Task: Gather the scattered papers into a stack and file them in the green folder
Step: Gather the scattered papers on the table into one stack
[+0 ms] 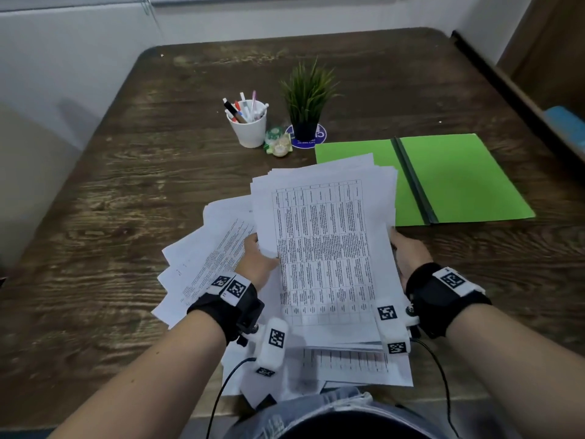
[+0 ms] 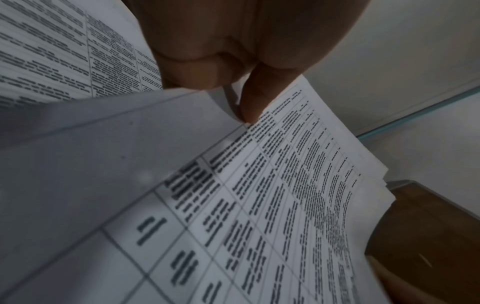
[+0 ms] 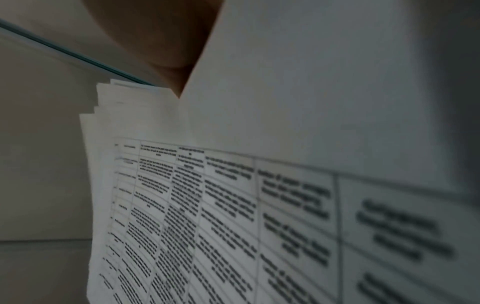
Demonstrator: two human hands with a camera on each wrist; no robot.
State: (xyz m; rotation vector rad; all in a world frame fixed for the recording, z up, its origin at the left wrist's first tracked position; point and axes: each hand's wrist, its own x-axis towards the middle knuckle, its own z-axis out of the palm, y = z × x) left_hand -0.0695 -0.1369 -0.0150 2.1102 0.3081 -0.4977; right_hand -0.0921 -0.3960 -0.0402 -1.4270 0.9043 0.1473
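Observation:
A thick stack of printed papers [image 1: 326, 248] with a table on the top sheet is lifted off the desk between both hands. My left hand [image 1: 258, 259] grips its left edge, the thumb on top [image 2: 249, 98]. My right hand [image 1: 408, 251] holds the right edge, fingers hidden under the sheets. The same stack [image 3: 207, 205] fills the right wrist view, with part of the palm [image 3: 161, 41] above it. More loose papers [image 1: 202, 258] lie spread on the desk to the left and below the stack. The green folder [image 1: 452, 179] lies open flat to the right.
A white cup of pens [image 1: 248, 123], a small potted plant [image 1: 307, 96] on a blue coaster and a tape dispenser [image 1: 277, 142] stand behind the papers. The dark wooden desk [image 1: 126, 191] runs to a wall at the back and left.

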